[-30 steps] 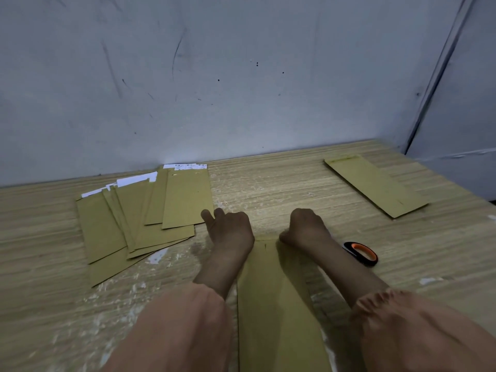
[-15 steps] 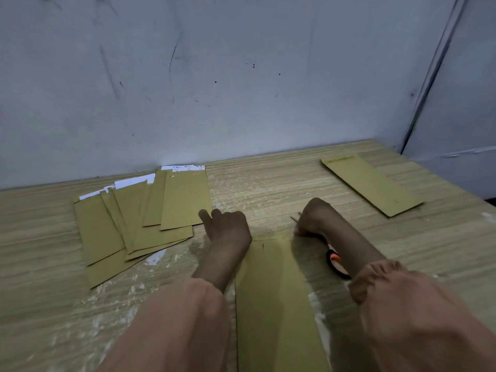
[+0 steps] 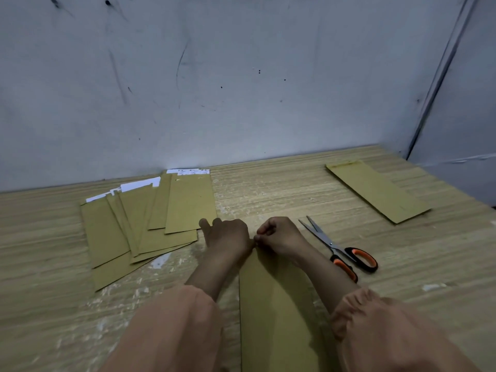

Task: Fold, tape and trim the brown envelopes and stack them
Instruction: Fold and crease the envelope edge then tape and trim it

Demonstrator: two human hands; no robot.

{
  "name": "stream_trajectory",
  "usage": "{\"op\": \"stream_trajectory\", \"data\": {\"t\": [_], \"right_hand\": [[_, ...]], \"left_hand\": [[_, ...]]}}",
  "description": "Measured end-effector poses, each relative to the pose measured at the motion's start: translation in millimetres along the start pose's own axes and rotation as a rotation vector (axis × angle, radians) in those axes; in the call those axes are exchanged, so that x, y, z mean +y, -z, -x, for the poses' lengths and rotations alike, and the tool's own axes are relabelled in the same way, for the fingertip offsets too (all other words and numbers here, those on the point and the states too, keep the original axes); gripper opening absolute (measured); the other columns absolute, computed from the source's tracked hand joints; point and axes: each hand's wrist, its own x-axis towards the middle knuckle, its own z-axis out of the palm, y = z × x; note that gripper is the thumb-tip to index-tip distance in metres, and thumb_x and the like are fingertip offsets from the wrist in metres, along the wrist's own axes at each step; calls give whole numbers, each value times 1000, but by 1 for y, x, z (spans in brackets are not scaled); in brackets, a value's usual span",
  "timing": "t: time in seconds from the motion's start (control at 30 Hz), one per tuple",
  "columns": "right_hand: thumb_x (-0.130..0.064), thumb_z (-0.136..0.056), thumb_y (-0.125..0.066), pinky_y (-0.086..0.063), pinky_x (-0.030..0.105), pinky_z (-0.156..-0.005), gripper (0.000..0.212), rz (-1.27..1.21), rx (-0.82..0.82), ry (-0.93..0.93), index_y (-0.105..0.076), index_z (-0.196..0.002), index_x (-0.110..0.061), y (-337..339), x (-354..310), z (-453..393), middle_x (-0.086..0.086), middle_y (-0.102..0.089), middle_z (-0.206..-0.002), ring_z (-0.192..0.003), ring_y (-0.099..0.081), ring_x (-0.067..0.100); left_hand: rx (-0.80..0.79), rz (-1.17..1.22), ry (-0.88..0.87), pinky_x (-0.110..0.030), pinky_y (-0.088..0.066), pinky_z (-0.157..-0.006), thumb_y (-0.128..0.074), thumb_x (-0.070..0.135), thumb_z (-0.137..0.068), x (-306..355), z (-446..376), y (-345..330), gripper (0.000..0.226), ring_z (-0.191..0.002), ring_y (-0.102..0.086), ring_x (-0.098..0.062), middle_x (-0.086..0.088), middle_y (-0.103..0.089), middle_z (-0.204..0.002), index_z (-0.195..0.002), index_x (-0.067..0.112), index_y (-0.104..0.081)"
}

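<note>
The brown envelope point(image 3: 279, 312) in work lies flat on the wooden desk point(image 3: 295, 189), directly in front of the person, with its long side running away from the body, and both hands meet at its far end. The left hand point(image 3: 228, 237) rests there with curled fingers, knuckles up and one finger stretched forward; it seems to press the paper down, but whether it pinches anything I cannot tell. The right hand point(image 3: 279, 234) touches the left one, and its fingertips are brought together as if they pinch a small thing at the envelope's edge, perhaps the folded flap or a piece of tape; the thing itself is too small to see. I judge that the step in hand is the folding or taping of this far end. The next move probably calls for a firm press along the fold, and then a reach for the scissors point(image 3: 341, 251), which lie with blades apart just to the right of the envelope. To the left of the envelope a fanned pile of envelopes point(image 3: 139, 224) waits, and far to the right a single envelope point(image 3: 378, 191) lies alone.
</note>
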Motion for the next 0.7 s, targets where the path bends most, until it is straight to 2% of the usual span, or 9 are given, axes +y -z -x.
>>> {"op": "stream_trajectory", "data": {"t": [0.07, 0.2, 0.33, 0.4, 0.5, 0.53, 0.63, 0.7], "right_hand": [[-13, -83, -70, -50, 32, -78, 20, 9, -9, 7, -57, -70, -20, 1, 1, -1, 6, -64, -86, -87, -62, 19], [-16, -79, -75, -49, 30, -73, 21, -3, -30, -22, -57, -68, -19, 4, 1, -5, -2, -58, -73, -77, -57, 14], [-14, -76, -77, -42, 18, -60, 24, -5, -41, -54, -56, -66, -19, 4, 0, -7, -4, -56, -68, -65, -51, 6], [-13, -75, -78, -41, 17, -58, 25, 3, -39, -56, -56, -65, -19, 4, 0, -9, -4, -56, -67, -64, -51, 5], [-13, -75, -79, -41, 18, -57, 25, 16, -43, -60, -56, -65, -18, 4, -1, -9, -4, -56, -67, -63, -52, 6], [-13, -74, -79, -42, 18, -57, 25, 14, -47, -61, -56, -65, -17, 4, -1, -10, -3, -56, -67, -63, -52, 7], [-12, -73, -80, -45, 19, -59, 24, 9, -56, -69, -58, -66, -15, 5, -3, -10, -2, -59, -67, -63, -54, 8], [-12, -72, -81, -46, 20, -60, 23, 23, -53, -75, -59, -66, -15, 4, -3, -11, -1, -60, -69, -65, -56, 10]], "left_hand": [[-30, 45, -18, -44, -19, -99, -43, 57, -90, -5, 0, 1, 38, -110, -48, -23, 1, -60, -99, -101, 27, -63], [-155, 78, -67, -45, -19, -101, -36, 53, -93, -12, -5, 7, 36, -106, -50, -23, 0, -55, -91, -98, 26, -60], [-321, 163, -78, -53, -23, -103, -27, 36, -94, -18, -21, 8, 33, -109, -52, -29, -6, -50, -88, -72, 18, -43], [-269, 185, -67, -50, -20, -104, -33, 38, -95, -18, -19, 10, 32, -109, -52, -26, -4, -51, -89, -75, 18, -47], [-185, 210, -44, -42, -18, -104, -44, 40, -95, -17, -16, 11, 24, -113, -50, -22, -1, -57, -108, -102, 20, -55], [-162, 209, -31, -41, -18, -104, -47, 40, -94, -17, -15, 11, 23, -113, -50, -22, 0, -58, -111, -103, 21, -55], [-80, 127, 3, -42, -19, -99, -54, 41, -89, -19, -15, 12, 16, -104, -54, -20, 5, -60, -102, -93, 25, -56], [-47, 91, 13, -42, -20, -97, -56, 41, -87, -19, -15, 11, 19, -99, -55, -19, 5, -63, -101, -95, 24, -61]]}}
